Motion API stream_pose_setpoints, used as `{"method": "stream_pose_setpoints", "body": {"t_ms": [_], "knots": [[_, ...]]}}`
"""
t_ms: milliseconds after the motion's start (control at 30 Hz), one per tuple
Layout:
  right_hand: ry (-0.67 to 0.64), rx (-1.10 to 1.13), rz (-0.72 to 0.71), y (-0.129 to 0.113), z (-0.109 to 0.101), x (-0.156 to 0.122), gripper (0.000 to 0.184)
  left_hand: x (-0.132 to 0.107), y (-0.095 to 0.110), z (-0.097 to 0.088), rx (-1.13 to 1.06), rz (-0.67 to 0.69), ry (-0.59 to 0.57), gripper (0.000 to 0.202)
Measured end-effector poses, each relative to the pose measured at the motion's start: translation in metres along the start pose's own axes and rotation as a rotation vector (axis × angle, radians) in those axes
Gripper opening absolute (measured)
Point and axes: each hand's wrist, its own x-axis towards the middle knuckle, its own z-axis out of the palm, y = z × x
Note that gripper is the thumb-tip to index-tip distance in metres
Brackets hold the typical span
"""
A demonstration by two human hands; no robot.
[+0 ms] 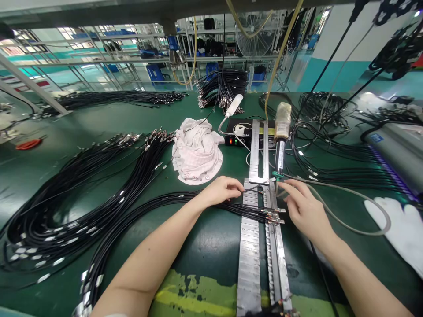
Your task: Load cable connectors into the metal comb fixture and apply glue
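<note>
At the centre of the frame, on the green bench (205, 264), my left hand (222, 190) pinches a thin black cable (254, 188) between thumb and forefinger. The cable's metal-tipped end lies across the slotted metal jig (249, 246). My right hand (306, 209), just right of the jig, has its fingers loosely curled beside a grey hose (346, 191); whether they grip anything I cannot tell. Left of centre: loose cable bundles (59, 220). Above my left hand: a white cloth (196, 152). At the right edge: a white glove (399, 229).
</note>
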Motion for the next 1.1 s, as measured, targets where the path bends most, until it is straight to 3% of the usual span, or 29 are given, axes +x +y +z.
{"method": "stream_pose_setpoints", "body": {"t_ms": [200, 433, 667, 900, 1100], "knots": [[-0.076, -0.032, -0.097, 0.002, 0.005, -0.002, 0.042, -0.004, 0.005, 0.002, 0.198, -0.025, 0.094, 0.014], [-0.358, -0.05, -0.213, -0.005, 0.002, -0.003, 0.035, -0.005, -0.001, 0.002, 0.417, 0.018, 0.086, 0.017], [-0.373, -0.066, -0.199, -0.005, 0.0, -0.003, 0.031, -0.006, 0.003, 0.006, 0.581, 0.072, 0.076, 0.02], [-0.425, -0.062, -0.198, -0.004, 0.001, -0.002, 0.033, -0.004, 0.004, 0.019, 0.802, 0.1, 0.162, 0.025], [-0.4, -0.009, -0.215, -0.005, -0.003, -0.002, 0.033, -0.003, 0.001, 0.022, 0.809, 0.167, 0.18, 0.025]]}}
